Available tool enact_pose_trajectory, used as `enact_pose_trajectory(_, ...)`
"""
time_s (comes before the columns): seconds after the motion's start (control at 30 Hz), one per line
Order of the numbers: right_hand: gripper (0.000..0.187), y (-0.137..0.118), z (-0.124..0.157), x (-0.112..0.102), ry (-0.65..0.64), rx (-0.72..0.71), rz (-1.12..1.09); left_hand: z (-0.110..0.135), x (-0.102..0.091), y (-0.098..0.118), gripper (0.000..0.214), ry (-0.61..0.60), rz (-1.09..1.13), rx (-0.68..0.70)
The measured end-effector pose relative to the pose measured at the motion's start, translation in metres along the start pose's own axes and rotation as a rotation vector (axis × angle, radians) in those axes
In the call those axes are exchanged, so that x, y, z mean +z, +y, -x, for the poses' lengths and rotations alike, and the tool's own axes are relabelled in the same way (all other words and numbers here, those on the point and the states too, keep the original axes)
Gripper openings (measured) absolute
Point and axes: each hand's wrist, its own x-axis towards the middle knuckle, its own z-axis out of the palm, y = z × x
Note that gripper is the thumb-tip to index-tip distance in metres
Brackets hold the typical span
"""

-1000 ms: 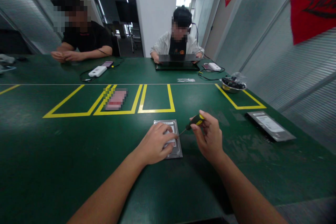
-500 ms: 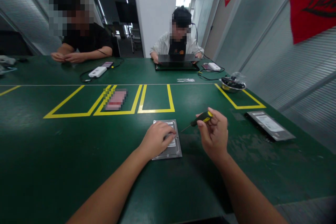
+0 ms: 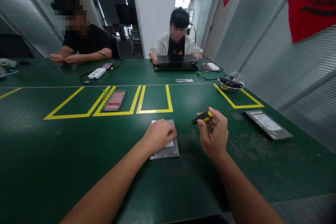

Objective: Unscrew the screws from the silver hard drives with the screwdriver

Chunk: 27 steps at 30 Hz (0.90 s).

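Note:
A silver hard drive (image 3: 169, 151) with a white label lies flat on the green table in front of me. My left hand (image 3: 159, 134) is over its upper part, with thumb and fingertips pinched together near the right edge; whatever may be between them is too small to make out. In my right hand (image 3: 215, 134), to the right of the drive, is a black and yellow screwdriver (image 3: 202, 117). Its thin shaft points left and down toward the drive, the tip apart from it.
Another hard drive (image 3: 267, 125) lies at the right. Behind it stands a metal bowl (image 3: 231, 86) full of dark items. Yellow tape (image 3: 154, 111) marks areas on the table. Two people sit across; one holds a dark flat panel (image 3: 178, 59). A pink pack (image 3: 115, 100) lies inside the tape.
My left fingers have drawn together and lifted slightly near the drive's right edge. My right hand and the screwdriver have hardly moved. The view has shifted a little.

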Motion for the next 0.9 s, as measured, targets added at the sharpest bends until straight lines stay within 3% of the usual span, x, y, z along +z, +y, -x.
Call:
enact_pose_trajectory(0.2, 0.054, 0.002, 0.0, 0.0, 0.015, -0.021, 0.019, -0.002, -0.008, 0.012, 0.015, -0.036, -0.182, 0.09)
enact_pose_trajectory(0.47, 0.054, 0.0, 0.0, -0.002, 0.013, -0.039, 0.066, -0.003, -0.002, 0.023, 0.018, 0.002, -0.341, 0.121)
enact_pose_trajectory(0.9, 0.053, -0.001, 0.002, 0.001, -0.013, 0.01, -0.041, 0.008, -0.002, 0.013, 0.009, 0.05, -0.125, 0.044)
